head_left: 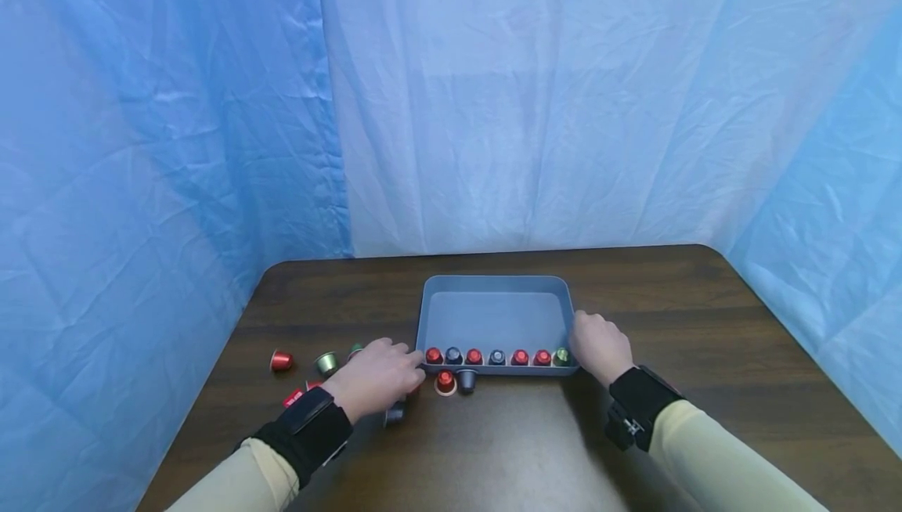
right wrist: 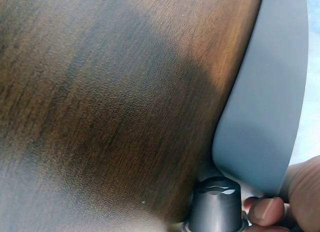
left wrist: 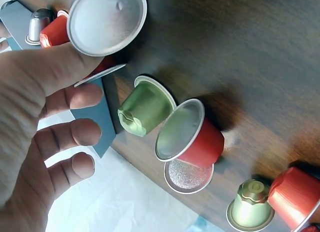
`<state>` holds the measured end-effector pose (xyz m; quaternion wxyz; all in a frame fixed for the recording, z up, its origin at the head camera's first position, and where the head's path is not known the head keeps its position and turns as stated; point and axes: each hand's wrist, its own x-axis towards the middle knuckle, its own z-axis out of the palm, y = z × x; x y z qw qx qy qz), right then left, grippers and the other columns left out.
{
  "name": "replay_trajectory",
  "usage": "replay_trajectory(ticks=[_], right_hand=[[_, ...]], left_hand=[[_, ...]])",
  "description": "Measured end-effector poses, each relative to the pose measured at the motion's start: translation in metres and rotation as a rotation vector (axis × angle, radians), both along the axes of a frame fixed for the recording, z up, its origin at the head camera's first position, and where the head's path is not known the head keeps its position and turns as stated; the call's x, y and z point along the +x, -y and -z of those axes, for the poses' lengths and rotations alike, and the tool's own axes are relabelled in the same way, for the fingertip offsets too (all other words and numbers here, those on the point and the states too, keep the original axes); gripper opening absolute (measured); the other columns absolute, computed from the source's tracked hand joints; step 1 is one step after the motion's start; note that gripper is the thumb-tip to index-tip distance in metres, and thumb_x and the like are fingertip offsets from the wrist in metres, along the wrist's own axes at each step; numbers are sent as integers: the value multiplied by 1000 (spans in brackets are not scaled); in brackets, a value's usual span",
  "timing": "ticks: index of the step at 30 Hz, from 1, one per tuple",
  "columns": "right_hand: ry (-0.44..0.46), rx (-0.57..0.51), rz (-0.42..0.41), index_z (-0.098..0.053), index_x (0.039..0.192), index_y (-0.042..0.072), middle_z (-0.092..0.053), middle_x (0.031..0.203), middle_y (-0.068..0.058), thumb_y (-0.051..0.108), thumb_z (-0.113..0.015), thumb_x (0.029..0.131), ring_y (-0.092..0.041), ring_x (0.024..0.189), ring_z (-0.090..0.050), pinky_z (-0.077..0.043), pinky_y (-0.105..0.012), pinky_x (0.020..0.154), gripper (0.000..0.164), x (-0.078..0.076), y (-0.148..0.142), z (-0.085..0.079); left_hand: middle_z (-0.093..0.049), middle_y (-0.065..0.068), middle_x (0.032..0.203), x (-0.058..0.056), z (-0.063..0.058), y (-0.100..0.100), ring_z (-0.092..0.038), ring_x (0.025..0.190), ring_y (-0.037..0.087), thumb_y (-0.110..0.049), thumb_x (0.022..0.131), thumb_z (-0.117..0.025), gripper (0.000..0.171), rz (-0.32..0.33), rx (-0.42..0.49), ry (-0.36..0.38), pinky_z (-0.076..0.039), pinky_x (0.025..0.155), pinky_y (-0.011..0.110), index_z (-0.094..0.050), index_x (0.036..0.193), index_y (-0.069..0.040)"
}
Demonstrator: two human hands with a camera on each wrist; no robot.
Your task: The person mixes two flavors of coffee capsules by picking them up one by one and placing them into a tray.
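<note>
- On a dark wooden table (head_left: 690, 316), a gray tray (head_left: 496, 316) sits between a person's hands, with a row of seven capsules (head_left: 497, 358) lined up inside its near edge: from left, red, dark, red, dark, red, red and green.
- At the tray's near left corner, the left hand (head_left: 377, 379) hangs low, fingers bent and partly spread. Its thumb and nearest finger lie on either side of a small red capsule (left wrist: 105, 65), seen from the left wrist; whether they grip it cannot be told.
- At the tray's right edge, the right hand (head_left: 601, 346) has its fingers curled. Just beside them, in the right wrist view, is a dark capsule (right wrist: 216, 207) outside the tray (the head view hides it); what the fingers hold, if anything, cannot be told.
- Just outside the tray's near edge, an upright red pod (head_left: 445, 381) and a dark pod (head_left: 467, 381) are side by side.
- Around the left hand, more capsules lie scattered, among them a green one (head_left: 326, 364) and, farther left, a red one (head_left: 281, 361) on its side.
- Behind the table hang pale blue curtains (head_left: 535, 105); black bands (head_left: 310, 430) circle both wrists, below cream sleeves (head_left: 719, 457).
</note>
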<state>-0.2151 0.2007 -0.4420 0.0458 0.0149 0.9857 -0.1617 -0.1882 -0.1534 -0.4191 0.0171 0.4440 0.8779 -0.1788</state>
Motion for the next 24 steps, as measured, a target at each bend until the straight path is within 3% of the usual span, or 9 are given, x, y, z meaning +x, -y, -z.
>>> replay_trajectory(ticks=[13, 17, 24], right_hand=[[-10, 0, -11, -63, 111, -9, -64, 82, -14, 13, -64, 100, -23, 65, -61, -60, -41, 65, 24, 0, -1, -1], [-3, -4, -9, -63, 111, -9, -64, 82, -13, 13, -63, 100, -22, 65, -61, -60, -41, 65, 24, 0, -1, -1], [0, -9, -6, -63, 111, -8, -64, 82, -13, 13, -63, 100, -22, 66, -61, -60, -41, 65, 24, 1, -1, 0]], left_hand=[[-68, -7, 90, 2, -2, 1, -55, 72, 10, -41, 85, -84, 27, 55, 72, -34, -45, 63, 23, -76, 104, -23], [-65, -7, 85, 1, -7, 1, -52, 69, 9, -39, 88, -81, 26, 41, 130, 21, -46, 65, 23, -73, 104, -21], [-63, -10, 85, -2, -20, -3, -53, 70, 7, -34, 89, -78, 22, -57, 278, 147, -50, 71, 25, -69, 105, -21]])
